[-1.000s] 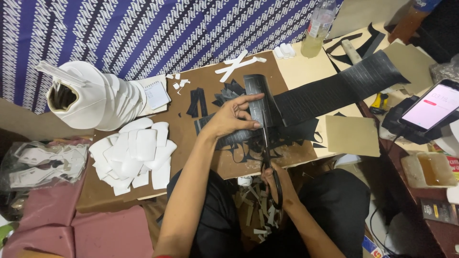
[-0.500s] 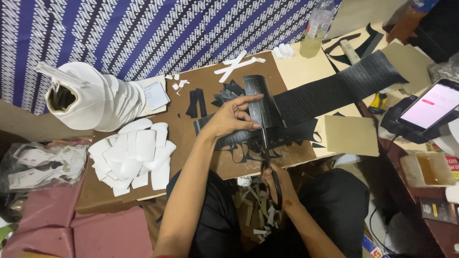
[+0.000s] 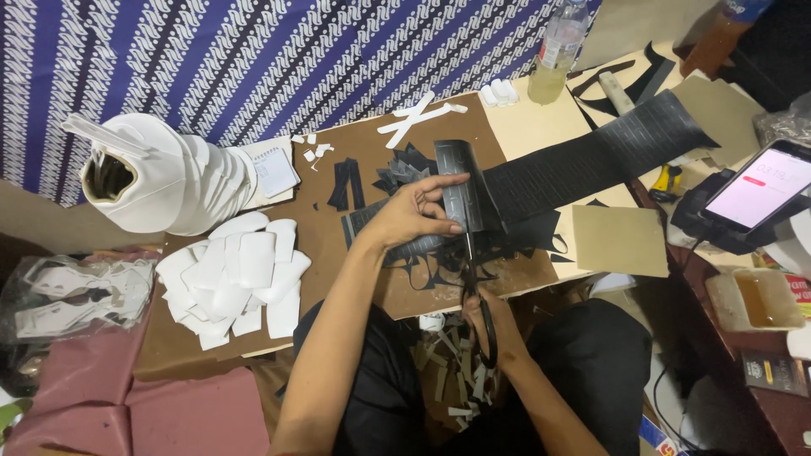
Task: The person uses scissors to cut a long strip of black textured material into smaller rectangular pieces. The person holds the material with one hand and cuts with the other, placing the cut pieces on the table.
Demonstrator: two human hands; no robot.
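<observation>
A blue-and-white patterned cloth [image 3: 279, 59] hangs behind a low brown board [image 3: 338, 253]; the lighting is dim and warm.

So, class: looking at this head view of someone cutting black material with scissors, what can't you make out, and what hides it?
- Scissors handles: covered by the right hand.
- Cut line on the black strip: under the left hand fingers.
- Phone screen: too small and bright to make out.
- Bottle top: cut off by the upper edge.
- White stack inside: dark.
</observation>
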